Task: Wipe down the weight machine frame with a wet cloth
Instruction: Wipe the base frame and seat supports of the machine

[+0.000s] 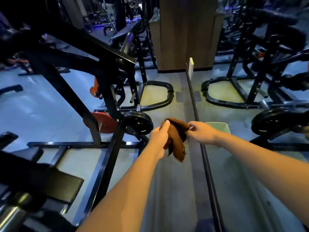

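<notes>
A brown cloth [177, 139] hangs bunched in front of me, held by both hands above the floor. My left hand [158, 138] grips its upper left part with the thumb on top. My right hand [203, 132] pinches its upper right corner. The black weight machine frame [107, 158] stands to the left, with slanted bars, a floor bar and plates on its pegs. Neither hand touches the frame.
A red plate [102, 123] and a black plate [139, 122] hang on the machine. A mirror wall on the right starts at a dark floor strip [205, 156]. A pale green bin [219, 129] sits by the mirror. A padded bench [41, 178] is at lower left. A wooden pillar [184, 34] stands ahead.
</notes>
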Available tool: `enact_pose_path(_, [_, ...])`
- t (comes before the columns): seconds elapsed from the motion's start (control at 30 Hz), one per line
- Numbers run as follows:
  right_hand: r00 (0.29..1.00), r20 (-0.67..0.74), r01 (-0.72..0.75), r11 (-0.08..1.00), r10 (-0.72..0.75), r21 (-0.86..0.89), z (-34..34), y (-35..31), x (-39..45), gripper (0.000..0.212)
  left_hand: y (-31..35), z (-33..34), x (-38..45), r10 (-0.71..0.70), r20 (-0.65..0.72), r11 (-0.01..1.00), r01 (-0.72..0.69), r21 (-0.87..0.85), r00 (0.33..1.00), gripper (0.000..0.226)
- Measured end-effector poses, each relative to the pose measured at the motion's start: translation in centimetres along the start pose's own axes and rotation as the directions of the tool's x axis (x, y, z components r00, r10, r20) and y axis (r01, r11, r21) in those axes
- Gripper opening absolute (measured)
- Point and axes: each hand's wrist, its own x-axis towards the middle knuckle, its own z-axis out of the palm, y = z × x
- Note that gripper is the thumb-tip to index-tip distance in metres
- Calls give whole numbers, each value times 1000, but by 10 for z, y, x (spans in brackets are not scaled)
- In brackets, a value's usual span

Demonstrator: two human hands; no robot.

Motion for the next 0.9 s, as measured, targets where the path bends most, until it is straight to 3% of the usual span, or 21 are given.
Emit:
enact_pose_path(0.07, [1000, -21, 16, 1000, -15, 27, -9, 3, 26, 14, 9, 3, 26, -7, -36, 1000, 6, -13, 999, 31])
enact_pose_path(0.23, [997, 29, 75, 997, -75, 9, -27, 7, 87, 42, 27, 14, 92, -32, -19, 999, 32, -11, 999, 33])
enact_pose_path(0.47, [996, -43, 72, 989, -78, -131, -61, 11, 199, 23, 61, 19, 194, -45, 80, 999, 45, 7, 996, 27])
enact_pose_path(0.6, [994, -101, 39, 995, -48, -92, -69, 22, 254, 17, 73, 17, 247, -62, 85, 997, 59, 44, 994, 25])
enact_pose_path(0.9, [1000, 7, 13, 999, -12, -51, -64, 37, 342, 18, 92, 28, 315, -145, -15, 989, 145, 27, 989, 28])
